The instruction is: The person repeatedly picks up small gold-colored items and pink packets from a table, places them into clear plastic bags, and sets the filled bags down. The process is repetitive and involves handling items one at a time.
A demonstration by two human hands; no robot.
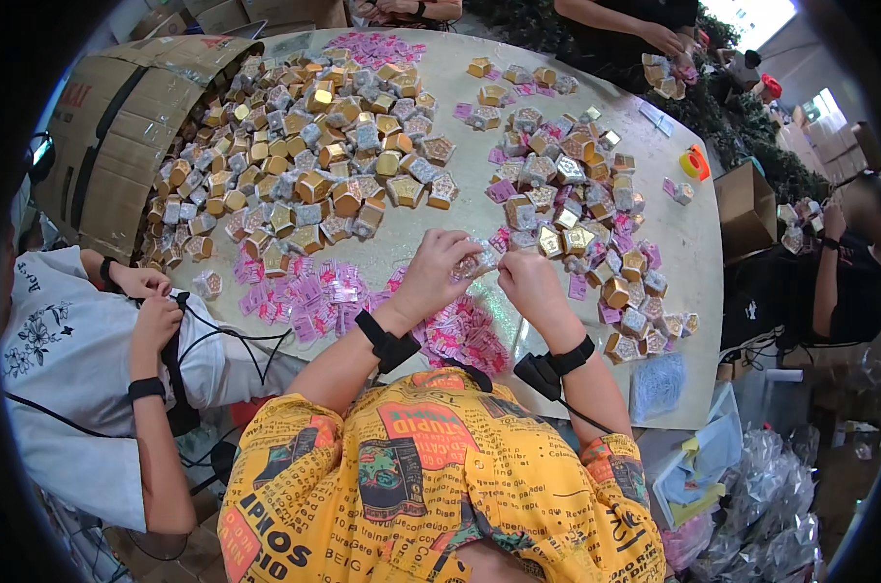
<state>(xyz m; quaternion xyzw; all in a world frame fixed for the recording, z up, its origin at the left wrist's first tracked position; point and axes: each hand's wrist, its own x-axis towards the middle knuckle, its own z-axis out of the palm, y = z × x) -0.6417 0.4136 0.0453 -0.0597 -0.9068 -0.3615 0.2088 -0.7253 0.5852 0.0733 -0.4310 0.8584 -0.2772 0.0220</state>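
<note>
Over the middle of the table, my left hand holds a small glittery, many-sided ornament between thumb and fingers. Close beside it, at the ornament's right side, my right hand is closed with its fingers pinched together. What that pinch holds, if anything, is too small to make out. Below my hands lies a heap of pink printed tags, with a second spread of pink tags to the left. A pile of gold and silver ornaments with pink tags among them sits ahead and to the right.
A large mound of ornaments spills from a cardboard box at the left. Orange tape and a bundle of silvery strings lie along the right side of the table. A person in white sits close on my left; others work beyond the edges.
</note>
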